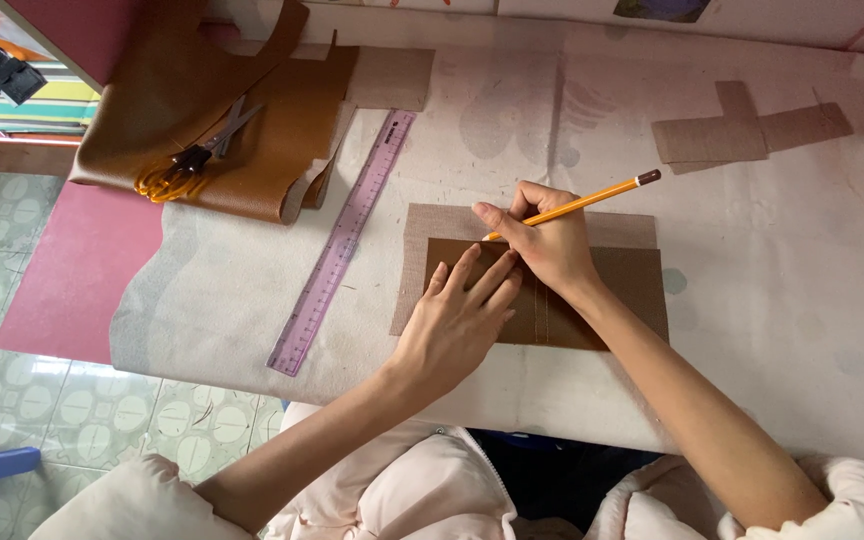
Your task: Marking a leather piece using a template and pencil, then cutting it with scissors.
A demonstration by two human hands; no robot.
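Note:
My left hand (460,315) lies flat, fingers spread, on a dark brown rectangular piece (632,290). That piece rests on a lighter tan sheet (432,222). My right hand (550,243) grips a yellow pencil (592,201), its tip touching the top edge of the brown piece, just above my left fingertips. The pencil's dark end points up and to the right.
A pink translucent ruler (342,243) lies diagonally to the left. Orange-handled scissors (190,162) rest on folded brown leather (282,150) at the back left. A tan cross-shaped cut-out (742,132) lies at the back right. The cloth-covered table (782,300) ends near me; tiled floor shows on the left.

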